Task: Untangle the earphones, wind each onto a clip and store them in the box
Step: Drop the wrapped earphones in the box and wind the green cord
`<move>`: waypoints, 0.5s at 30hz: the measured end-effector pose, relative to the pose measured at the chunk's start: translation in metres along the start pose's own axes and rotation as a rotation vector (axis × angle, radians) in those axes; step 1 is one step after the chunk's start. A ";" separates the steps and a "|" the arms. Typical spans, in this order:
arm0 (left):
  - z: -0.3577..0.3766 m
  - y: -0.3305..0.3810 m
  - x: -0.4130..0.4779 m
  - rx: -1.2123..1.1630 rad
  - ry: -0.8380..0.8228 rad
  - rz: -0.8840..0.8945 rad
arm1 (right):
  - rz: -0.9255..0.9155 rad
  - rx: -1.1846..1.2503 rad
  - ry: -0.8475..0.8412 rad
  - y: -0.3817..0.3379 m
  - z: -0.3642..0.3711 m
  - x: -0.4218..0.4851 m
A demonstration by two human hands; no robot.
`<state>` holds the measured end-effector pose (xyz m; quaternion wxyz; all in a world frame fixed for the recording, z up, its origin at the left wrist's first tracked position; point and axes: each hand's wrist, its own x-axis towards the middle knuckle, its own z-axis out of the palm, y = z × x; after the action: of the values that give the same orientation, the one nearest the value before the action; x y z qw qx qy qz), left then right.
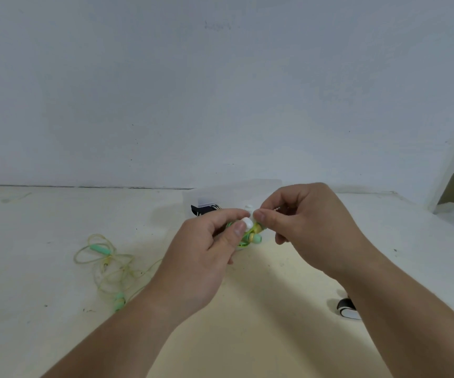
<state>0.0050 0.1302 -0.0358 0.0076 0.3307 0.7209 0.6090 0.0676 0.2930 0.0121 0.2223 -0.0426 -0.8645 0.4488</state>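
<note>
The left grip [206, 252] is pinching a white clip [247, 221] between thumb and forefinger, held above the middle of the worktop [43, 227]. A coiled bundle of green and yellow earphones [254, 238] is bunching just under the clip, partly hidden behind the fingers. The right grip [310, 230] is meeting it from the right, thumb and forefinger closing on the clip's right side while the other fingers are curling inward.

A second set of earphones [108, 266], pale yellow cord with mint-green parts, is lying loose and looped on the worktop to the left, well apart from the held bundle.

A clear box [234, 190] is standing at the far edge of the worktop, against the wall [220, 91], just behind the hands. A black-and-white striped piece [206, 209] is showing at its near left corner; whether it is lying inside the box or in front of it cannot be told. Another black-and-white piece [347, 309] is lying near right, partly under the right forearm
</note>
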 end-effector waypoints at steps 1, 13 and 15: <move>0.000 0.000 0.000 0.011 -0.015 0.001 | -0.003 -0.024 -0.009 0.000 0.000 0.000; -0.004 0.011 -0.004 0.119 -0.075 0.031 | -0.113 -0.155 0.001 0.001 0.007 -0.004; -0.004 0.012 -0.004 0.104 -0.075 0.010 | -0.115 -0.121 0.001 0.000 0.008 -0.004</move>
<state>0.0118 0.1250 -0.0255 0.0143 0.3568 0.7491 0.5580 0.0677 0.2863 0.0066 0.2453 -0.0065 -0.8909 0.3822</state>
